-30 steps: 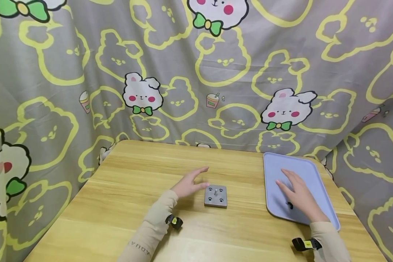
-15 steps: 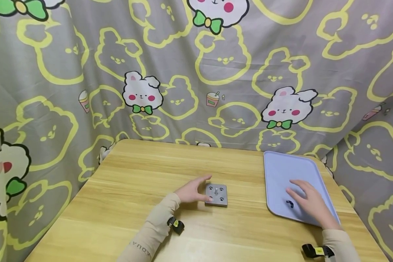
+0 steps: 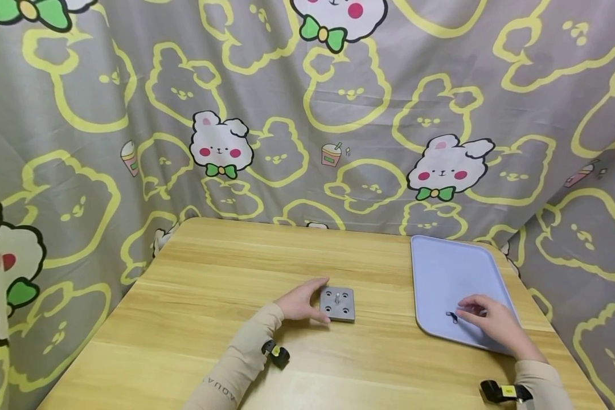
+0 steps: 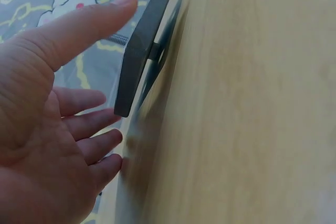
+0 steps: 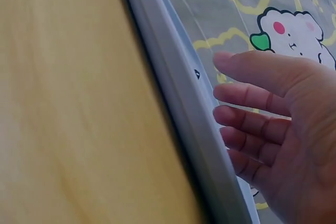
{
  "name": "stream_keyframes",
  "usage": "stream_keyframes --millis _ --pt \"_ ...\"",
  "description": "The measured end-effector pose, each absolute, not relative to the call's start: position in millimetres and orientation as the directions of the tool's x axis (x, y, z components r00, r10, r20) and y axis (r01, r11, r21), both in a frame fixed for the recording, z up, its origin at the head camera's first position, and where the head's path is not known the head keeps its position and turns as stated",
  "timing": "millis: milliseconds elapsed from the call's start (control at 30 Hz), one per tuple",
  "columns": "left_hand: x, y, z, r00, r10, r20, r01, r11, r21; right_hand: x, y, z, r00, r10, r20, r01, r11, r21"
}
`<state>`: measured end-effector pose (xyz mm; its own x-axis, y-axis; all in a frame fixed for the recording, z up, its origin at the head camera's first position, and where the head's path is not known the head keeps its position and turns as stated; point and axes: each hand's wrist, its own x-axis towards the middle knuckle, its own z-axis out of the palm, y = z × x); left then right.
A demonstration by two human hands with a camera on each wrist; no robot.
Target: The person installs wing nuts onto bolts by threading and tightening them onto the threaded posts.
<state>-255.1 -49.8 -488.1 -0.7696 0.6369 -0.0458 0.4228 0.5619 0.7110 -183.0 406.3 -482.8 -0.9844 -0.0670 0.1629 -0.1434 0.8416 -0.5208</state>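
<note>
A square grey metal plate [image 3: 337, 304] with a threaded stud at its middle and a hole near each corner sits on the table. My left hand [image 3: 302, 303] is at its left side, thumb near the front edge and fingers by the far corner. In the left wrist view the fingers are loosely bent beside the plate [image 4: 142, 45], not wrapped round it. Over the blue tray [image 3: 441, 259], my right hand [image 3: 493, 322] has its fingertips close beside a small black curved piece [image 3: 452, 317]. Nothing shows between those relaxed fingers in the right wrist view.
The wooden table [image 3: 225, 256] runs back to a grey patterned curtain [image 3: 287, 102]. Bands with small black cameras sit on both wrists. The tray's raised rim [image 5: 184, 98] stands between the tabletop and the right hand's fingers in the right wrist view.
My right hand has moved nearer and slightly right over the tray, lowering toward the black piece, its fingers drawing together. My left hand has shifted slightly nearer, alongside the plate.
</note>
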Motion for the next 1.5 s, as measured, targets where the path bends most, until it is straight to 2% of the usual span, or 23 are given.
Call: stream_keyframes --millis 233,1000,1500 --pt "-255.3 -48.8 -489.6 -0.782 0.62 -0.062 0.411 0.587 0.697 -184.2 404.3 -489.5 -0.991 -0.077 0.106 -0.121 0.844 -0.523" --pt "-254.0 -46.8 -490.6 -0.778 0.625 -0.069 0.437 0.616 0.656 -184.6 398.8 -496.2 -0.985 -0.102 0.14 -0.16 0.851 -0.501" --pt "-254.4 -46.5 -490.2 -0.78 0.621 -0.082 0.429 0.625 0.652 -187.7 394.5 -486.2 -0.982 -0.107 0.155 -0.172 0.845 -0.507"
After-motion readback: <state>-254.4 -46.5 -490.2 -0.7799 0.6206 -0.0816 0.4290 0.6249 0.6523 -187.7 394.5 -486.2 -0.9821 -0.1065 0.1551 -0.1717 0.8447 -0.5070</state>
